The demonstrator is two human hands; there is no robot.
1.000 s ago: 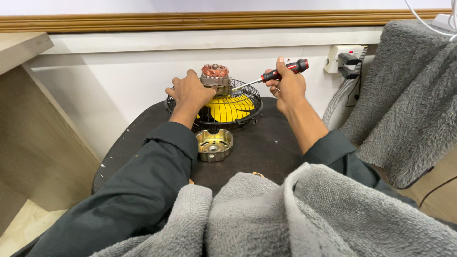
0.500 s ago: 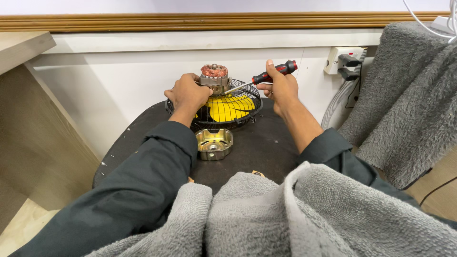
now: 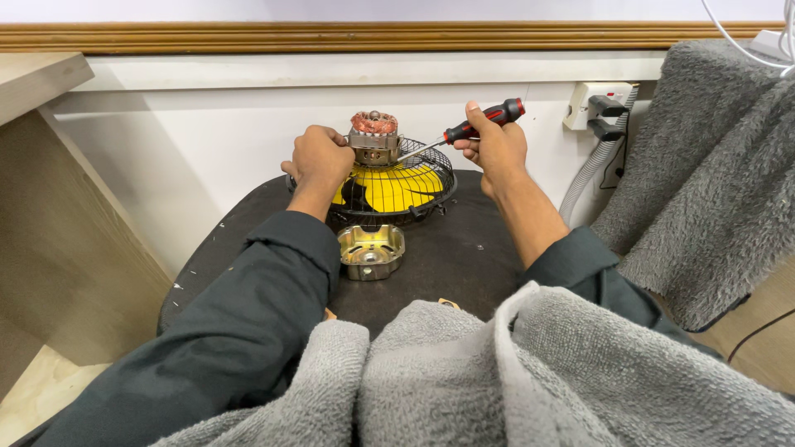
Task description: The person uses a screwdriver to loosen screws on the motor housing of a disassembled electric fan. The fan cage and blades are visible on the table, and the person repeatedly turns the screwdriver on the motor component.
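change: the screwdriver (image 3: 472, 127) handle was raised and swung toward the wall since a second ago; its tip was kept at the motor (image 3: 373, 139) side, so the shaft now lay flatter.
meaning: judged as continued work on a fastener at the motor housing, not yet finished.
right hand (image 3: 495, 149): fingers were closed round the red-black screwdriver handle, thumb on top.
left hand (image 3: 319, 159): was clenched against the motor's left side, steadying it; little moved from earlier frames.
motor: copper windings were exposed on top; it sat on the black wire guard (image 3: 397, 192), over the yellow blades (image 3: 399, 186), at the back of the worktop (image 3: 464, 257).
cover (image 3: 370, 251): a brass-coloured metal cap was left loose on the worktop, just in front of the guard, unmoved.
labels/signs: none were made out on any item; no packages seen.
socket (image 3: 595, 103): a white wall box with two dark plugs was seen right of the right hand.
blanket (image 3: 530, 381): grey fleece was draped over the lap and at right.
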